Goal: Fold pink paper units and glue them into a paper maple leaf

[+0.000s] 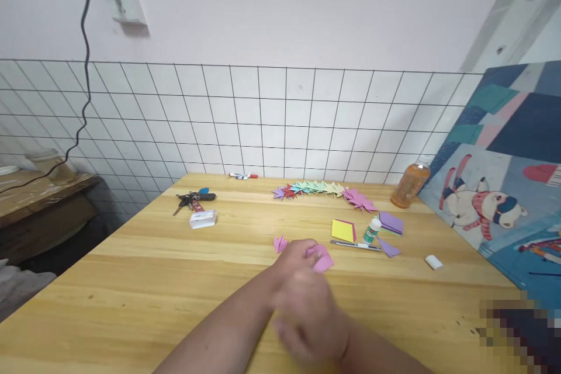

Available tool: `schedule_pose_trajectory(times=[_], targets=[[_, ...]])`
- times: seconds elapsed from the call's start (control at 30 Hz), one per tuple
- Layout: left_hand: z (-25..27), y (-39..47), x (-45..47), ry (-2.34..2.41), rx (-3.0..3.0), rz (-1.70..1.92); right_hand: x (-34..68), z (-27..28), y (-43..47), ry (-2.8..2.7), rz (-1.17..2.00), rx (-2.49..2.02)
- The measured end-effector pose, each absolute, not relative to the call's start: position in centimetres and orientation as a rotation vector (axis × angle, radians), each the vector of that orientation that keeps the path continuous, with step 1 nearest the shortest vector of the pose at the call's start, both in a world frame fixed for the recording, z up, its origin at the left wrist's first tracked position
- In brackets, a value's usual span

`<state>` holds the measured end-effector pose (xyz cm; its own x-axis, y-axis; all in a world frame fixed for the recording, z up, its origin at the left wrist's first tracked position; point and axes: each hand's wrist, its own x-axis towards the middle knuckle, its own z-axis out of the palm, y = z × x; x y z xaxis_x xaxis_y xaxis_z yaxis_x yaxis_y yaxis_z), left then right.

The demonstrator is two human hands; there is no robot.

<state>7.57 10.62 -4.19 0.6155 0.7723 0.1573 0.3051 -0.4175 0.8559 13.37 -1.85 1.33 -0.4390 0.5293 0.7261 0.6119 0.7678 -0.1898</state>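
My left hand point(294, 258) is at the middle of the table, its fingers closed on a piece of pink paper point(323, 259) whose near edge shows past the fingertips. Crossing in front of it, my right hand point(309, 315) is smeared by motion, and its fingers cannot be made out. Just beyond my left hand lies a small folded pink paper piece point(280, 243). To the right are yellow paper squares point(343, 230), a utility knife point(356, 245), a glue stick point(372, 231) and a folded purple paper triangle point(388, 248).
A curved row of folded colored paper pieces point(322, 188) lies toward the wall. Purple paper squares point(391, 222), a bottle point(410, 184) and an eraser point(433, 262) are at right. Keys point(193, 200), a small white box point(203, 220) and a marker point(243, 176) lie left.
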Motion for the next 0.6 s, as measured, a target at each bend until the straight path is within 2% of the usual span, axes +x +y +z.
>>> schedule_pose_trajectory(times=[0.2,0.47,0.6], targets=[[-4.2,10.2,8.2,0.847,1.688,0.844,20.2,-0.4,1.2,-1.882,-0.111,-1.188],[-4.4,8.3,2.8,0.812,1.33,0.694,19.9,-1.4,2.0,-2.183,0.129,-1.188],[-3.9,6.9,0.7,0.784,1.213,0.712,19.2,-1.0,1.9,-2.192,0.124,-1.099]])
